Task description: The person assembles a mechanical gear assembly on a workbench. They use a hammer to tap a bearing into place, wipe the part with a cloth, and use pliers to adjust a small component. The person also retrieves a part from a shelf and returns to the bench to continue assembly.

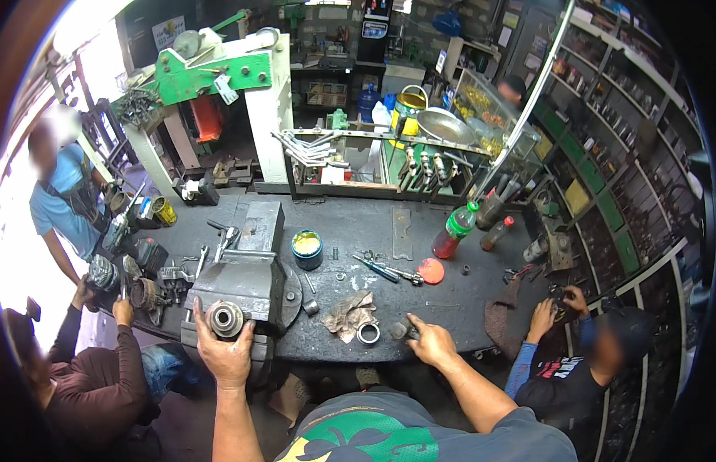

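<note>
My left hand (225,356) has its thumb and fingers around a round, stepped metal part with a hole through its middle (226,319). It holds this part up in front of the big bench vise (238,281). My right hand (433,343) is low over the bench, thumb and index finger apart. Just left of its fingertips is a small dull grey piece (398,331); whether they touch is unclear. A metal ring (368,333) lies beside a crumpled, stained rag (350,314). A short metal sleeve (311,308) rests near the vise.
On the dark workbench (442,308) are an open blue can (306,248), a ratchet (404,273), a red lid (431,271) and a green-capped bottle (455,229). Co-workers handle parts at left (103,362) and right (596,346). A green-and-white press frame (269,108) rises behind.
</note>
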The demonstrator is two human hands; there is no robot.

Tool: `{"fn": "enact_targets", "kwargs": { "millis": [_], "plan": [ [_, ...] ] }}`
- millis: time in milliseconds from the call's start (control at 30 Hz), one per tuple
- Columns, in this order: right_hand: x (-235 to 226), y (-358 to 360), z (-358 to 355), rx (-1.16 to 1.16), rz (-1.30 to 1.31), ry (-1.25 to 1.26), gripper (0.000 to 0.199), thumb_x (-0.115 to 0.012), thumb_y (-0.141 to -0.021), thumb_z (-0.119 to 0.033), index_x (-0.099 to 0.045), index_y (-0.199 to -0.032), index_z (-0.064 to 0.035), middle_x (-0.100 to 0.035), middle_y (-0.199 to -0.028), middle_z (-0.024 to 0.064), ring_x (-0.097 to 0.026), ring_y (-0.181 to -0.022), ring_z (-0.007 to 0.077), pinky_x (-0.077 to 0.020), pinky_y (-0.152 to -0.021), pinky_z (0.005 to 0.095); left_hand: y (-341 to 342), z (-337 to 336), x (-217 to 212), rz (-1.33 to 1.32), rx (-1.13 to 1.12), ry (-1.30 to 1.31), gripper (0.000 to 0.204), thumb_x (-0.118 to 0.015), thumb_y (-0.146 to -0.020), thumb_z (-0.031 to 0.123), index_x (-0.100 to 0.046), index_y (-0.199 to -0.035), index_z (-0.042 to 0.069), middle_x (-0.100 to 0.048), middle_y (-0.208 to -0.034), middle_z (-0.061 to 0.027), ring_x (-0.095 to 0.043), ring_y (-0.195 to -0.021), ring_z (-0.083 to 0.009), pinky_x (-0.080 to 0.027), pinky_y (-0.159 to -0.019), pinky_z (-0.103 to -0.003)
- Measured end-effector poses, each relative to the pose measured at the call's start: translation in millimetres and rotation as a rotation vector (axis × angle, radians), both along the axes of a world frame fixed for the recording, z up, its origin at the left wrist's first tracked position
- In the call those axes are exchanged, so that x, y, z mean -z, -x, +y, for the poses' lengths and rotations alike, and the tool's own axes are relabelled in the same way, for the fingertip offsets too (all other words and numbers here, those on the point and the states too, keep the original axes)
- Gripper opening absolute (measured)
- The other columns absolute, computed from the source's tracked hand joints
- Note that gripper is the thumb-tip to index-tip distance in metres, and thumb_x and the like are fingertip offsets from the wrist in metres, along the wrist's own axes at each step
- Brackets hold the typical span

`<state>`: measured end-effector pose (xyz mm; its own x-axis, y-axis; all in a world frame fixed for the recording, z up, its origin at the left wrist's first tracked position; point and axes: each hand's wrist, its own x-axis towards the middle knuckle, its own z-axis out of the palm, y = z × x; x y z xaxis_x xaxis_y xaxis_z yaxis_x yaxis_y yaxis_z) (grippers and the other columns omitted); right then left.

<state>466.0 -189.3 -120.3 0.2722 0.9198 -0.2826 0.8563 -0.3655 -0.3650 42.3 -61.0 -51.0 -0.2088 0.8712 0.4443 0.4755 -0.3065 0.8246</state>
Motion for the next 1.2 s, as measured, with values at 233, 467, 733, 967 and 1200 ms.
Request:
{"fn": "enact_targets", "kwargs": {
  "millis": [233,467,733,967,1200],
  "plan": [
    [88,-55,-3,-0.083,-0.105,-0.143,0.085,-0.093,-0.088,-0.026,-0.057,-0.165,-0.0286,-0.074,-0.115,0.0165,-0.077,-0.104,0.0419,-0.0629,-0.090,0.0544,-4,4,-6,-0.068,0.044,0.001,0.115,-0.098,-0.080,0.008,-0.033,-0.174,-0.003,-0.072,-0.137,-0.0214,-0.070,-0.125,-0.0277,-0.053,-0.114,-0.039],
    [53,-19,46,-0.203,0.015,-0.349,0.060,-0.086,-0.093,-0.022,-0.070,-0.148,-0.0088,-0.065,-0.127,0.0220,-0.068,-0.122,0.0443,-0.0585,-0.100,0.0542,-29,-28,-27,0.149,0.021,-0.088,0.122,-0.099,-0.078,0.015,-0.026,-0.175,-0.004,-0.075,-0.132,-0.0179,-0.073,-0.120,-0.0302,-0.055,-0.113,-0.042],
    [113,79,148,-0.323,0.026,-0.192,0.052,-0.077,-0.099,-0.033,-0.071,-0.143,-0.0055,-0.067,-0.136,0.0239,-0.067,-0.128,0.0471,-0.0572,-0.108,0.0555,-121,-36,-45,0.269,0.324,0.155,0.123,-0.090,-0.076,0.005,-0.018,-0.176,-0.001,-0.077,-0.115,-0.0149,-0.078,-0.104,-0.0323,-0.062,-0.100,-0.044],
    [66,22,144,-0.170,1.116,-0.435,0.040,-0.069,-0.097,-0.003,-0.063,-0.136,0.0002,-0.079,-0.124,0.0115,-0.074,-0.114,0.0188,-0.0607,-0.101,0.0374,-111,-37,-28,0.364,0.436,0.348,0.129,-0.091,-0.077,0.011,-0.014,-0.180,0.008,-0.075,-0.128,-0.0176,-0.070,-0.122,-0.0412,-0.055,-0.112,-0.052],
    [-2,136,102,-0.029,1.785,-0.429,0.044,-0.073,-0.114,-0.027,-0.056,-0.150,-0.0081,-0.067,-0.135,0.0030,-0.064,-0.126,0.0152,-0.0542,-0.113,0.0382,-135,-8,-25,0.651,0.514,0.175,0.120,-0.096,-0.075,0.014,-0.031,-0.176,0.005,-0.074,-0.135,-0.0187,-0.069,-0.126,-0.0419,-0.053,-0.114,-0.053]
  ]
}}
